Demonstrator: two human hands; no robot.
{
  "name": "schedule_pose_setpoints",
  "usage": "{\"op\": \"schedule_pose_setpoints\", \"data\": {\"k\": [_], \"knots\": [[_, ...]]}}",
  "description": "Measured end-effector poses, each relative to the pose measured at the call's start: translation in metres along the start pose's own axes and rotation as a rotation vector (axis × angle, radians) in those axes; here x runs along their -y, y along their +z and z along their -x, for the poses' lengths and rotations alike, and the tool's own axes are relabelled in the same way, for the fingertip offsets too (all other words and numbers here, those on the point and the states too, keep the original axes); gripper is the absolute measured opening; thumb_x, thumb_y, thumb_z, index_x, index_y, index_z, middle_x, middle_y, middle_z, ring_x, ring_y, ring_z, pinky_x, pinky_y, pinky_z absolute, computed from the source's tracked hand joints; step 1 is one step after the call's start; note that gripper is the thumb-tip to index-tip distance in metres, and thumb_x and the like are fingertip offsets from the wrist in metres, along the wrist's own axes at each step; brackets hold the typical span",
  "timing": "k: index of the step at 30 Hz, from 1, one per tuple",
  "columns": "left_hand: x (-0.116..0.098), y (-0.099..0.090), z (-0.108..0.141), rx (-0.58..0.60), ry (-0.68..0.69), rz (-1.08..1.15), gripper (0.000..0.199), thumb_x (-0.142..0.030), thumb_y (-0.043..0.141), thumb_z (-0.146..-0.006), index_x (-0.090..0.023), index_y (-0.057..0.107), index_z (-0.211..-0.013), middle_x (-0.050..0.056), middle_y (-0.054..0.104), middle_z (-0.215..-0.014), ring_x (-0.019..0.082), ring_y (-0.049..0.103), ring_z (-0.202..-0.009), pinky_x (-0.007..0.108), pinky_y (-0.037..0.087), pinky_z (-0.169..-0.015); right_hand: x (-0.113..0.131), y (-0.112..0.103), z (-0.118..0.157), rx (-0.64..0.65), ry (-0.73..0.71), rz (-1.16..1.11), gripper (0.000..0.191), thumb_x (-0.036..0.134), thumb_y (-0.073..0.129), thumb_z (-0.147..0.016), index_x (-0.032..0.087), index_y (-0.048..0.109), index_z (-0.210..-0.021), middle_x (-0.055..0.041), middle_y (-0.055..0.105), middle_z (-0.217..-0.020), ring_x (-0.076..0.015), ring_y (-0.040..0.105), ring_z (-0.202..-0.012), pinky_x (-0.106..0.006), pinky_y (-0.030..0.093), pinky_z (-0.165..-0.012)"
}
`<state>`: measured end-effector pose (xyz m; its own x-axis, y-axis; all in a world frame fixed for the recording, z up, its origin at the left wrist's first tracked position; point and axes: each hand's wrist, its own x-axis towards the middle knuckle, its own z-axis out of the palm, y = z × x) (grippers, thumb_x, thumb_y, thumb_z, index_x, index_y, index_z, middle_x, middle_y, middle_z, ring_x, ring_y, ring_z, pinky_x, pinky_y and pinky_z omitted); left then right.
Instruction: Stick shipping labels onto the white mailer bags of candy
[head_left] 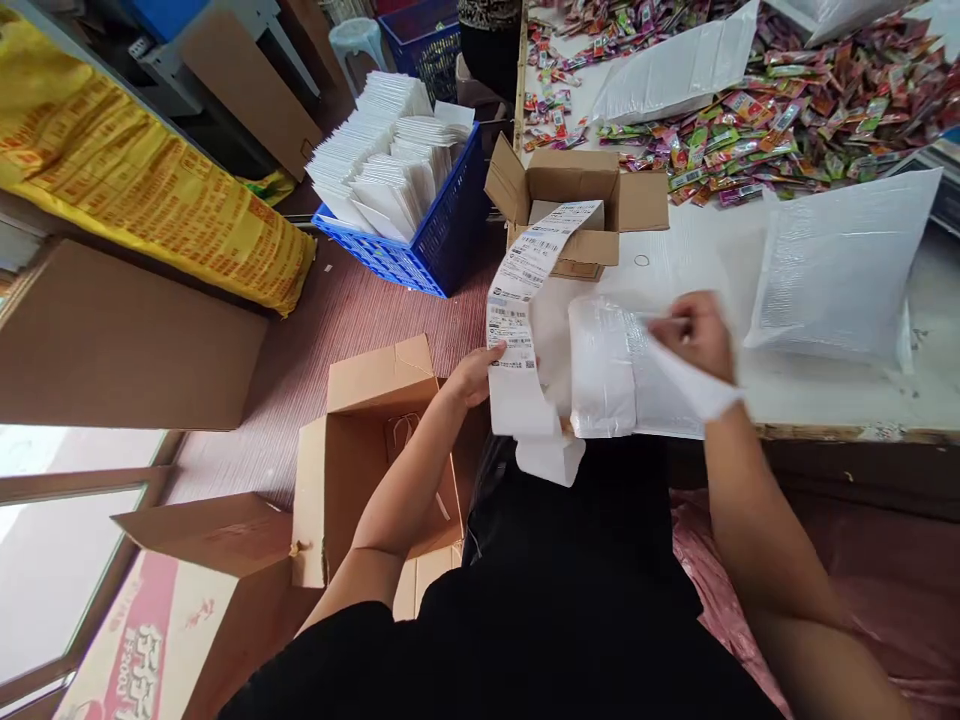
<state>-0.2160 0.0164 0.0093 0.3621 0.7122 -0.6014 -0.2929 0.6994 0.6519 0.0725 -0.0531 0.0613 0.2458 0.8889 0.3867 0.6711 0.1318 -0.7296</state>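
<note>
My left hand (474,376) pinches the edge of a long strip of printed shipping labels (517,318). The strip rises out of a small open cardboard box (574,180), and its blank backing tail curls at the table's front edge. My right hand (699,335), smeared by motion, is closed on a white label (701,385) whose printed side does not show. Below and left of that hand, a filled white bubble mailer (604,370) lies against the table's front edge. Another plump white mailer (840,275) rests farther right.
Many small colourful snack packets (780,110) cover the back of the table, with a white mailer (679,70) among them. A blue crate (450,215) of stacked white mailers stands at left. Open cartons (367,470) and a yellow sack (172,170) occupy the floor.
</note>
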Motion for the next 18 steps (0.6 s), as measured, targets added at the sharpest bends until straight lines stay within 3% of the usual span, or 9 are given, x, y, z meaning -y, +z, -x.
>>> {"op": "schedule_pose_setpoints", "data": {"k": [3,5,8,11,12,14,16,18], "knots": [[0.004,0.000,0.011,0.078,-0.055,-0.076,0.044,-0.028,0.052,-0.097,-0.002,0.058,-0.132,0.022,0.075,-0.103,0.032,0.073,-0.102,0.051,0.054,-0.098,-0.036,0.036,0.015,0.061,0.005,0.267,0.021,0.038,0.054,-0.090,0.019,0.063,-0.092,-0.0149,0.060,-0.115,-0.0315,0.054,-0.111,-0.054,0.042,-0.097],[0.008,0.001,0.015,0.068,-0.045,-0.114,0.045,-0.031,0.055,-0.096,-0.003,0.059,-0.131,0.022,0.076,-0.103,0.032,0.073,-0.102,0.050,0.054,-0.098,-0.041,0.051,0.032,0.128,-0.101,0.396,0.027,0.035,0.048,-0.095,0.020,0.067,-0.107,-0.0141,0.057,-0.132,-0.0318,0.048,-0.126,-0.054,0.033,-0.109],[0.013,0.002,0.013,0.025,-0.031,-0.137,0.046,-0.034,0.056,-0.095,-0.004,0.061,-0.129,0.021,0.076,-0.103,0.032,0.073,-0.103,0.050,0.055,-0.097,-0.036,0.059,0.048,0.346,-0.238,0.481,0.045,0.042,0.048,-0.096,0.020,0.057,-0.134,-0.0122,0.053,-0.143,-0.0303,0.041,-0.136,-0.052,0.025,-0.117],[0.018,0.003,0.011,0.027,-0.017,-0.137,0.043,-0.037,0.058,-0.094,-0.004,0.066,-0.123,0.020,0.076,-0.100,0.032,0.073,-0.102,0.049,0.055,-0.096,-0.038,0.054,0.052,0.453,-0.225,0.516,0.075,0.060,0.057,-0.087,0.022,0.041,-0.149,-0.0115,0.037,-0.157,-0.0347,0.025,-0.147,-0.060,0.013,-0.120],[0.019,0.002,0.011,0.035,-0.005,-0.142,0.043,-0.038,0.059,-0.094,-0.005,0.067,-0.120,0.020,0.077,-0.099,0.032,0.073,-0.102,0.049,0.055,-0.096,-0.043,0.049,0.053,0.440,-0.156,0.515,0.080,0.065,0.057,-0.084,0.023,0.039,-0.150,-0.0118,0.033,-0.159,-0.0358,0.022,-0.148,-0.062,0.013,-0.119],[0.020,-0.002,0.011,0.045,0.029,-0.169,0.042,-0.041,0.064,-0.090,-0.006,0.070,-0.112,0.019,0.077,-0.097,0.032,0.073,-0.101,0.047,0.055,-0.096,-0.055,0.038,0.057,0.311,0.134,0.511,0.088,0.072,0.056,-0.080,0.019,0.039,-0.148,-0.0176,0.033,-0.157,-0.0392,0.025,-0.147,-0.065,0.019,-0.116],[0.021,-0.006,0.011,0.049,0.055,-0.216,0.041,-0.043,0.070,-0.085,-0.007,0.073,-0.104,0.017,0.077,-0.096,0.031,0.073,-0.100,0.045,0.055,-0.095,-0.067,0.022,0.065,0.147,0.530,0.450,0.094,0.076,0.060,-0.072,0.012,0.045,-0.139,-0.0256,0.046,-0.144,-0.0428,0.041,-0.136,-0.064,0.032,-0.108],[0.022,-0.008,0.010,0.050,0.071,-0.270,0.041,-0.045,0.075,-0.081,-0.008,0.074,-0.098,0.016,0.078,-0.094,0.030,0.073,-0.099,0.044,0.055,-0.094,-0.071,0.006,0.073,0.044,0.800,0.230,0.086,0.074,0.067,-0.064,0.013,0.054,-0.123,-0.0227,0.062,-0.120,-0.0392,0.058,-0.112,-0.057,0.047,-0.094]]}}
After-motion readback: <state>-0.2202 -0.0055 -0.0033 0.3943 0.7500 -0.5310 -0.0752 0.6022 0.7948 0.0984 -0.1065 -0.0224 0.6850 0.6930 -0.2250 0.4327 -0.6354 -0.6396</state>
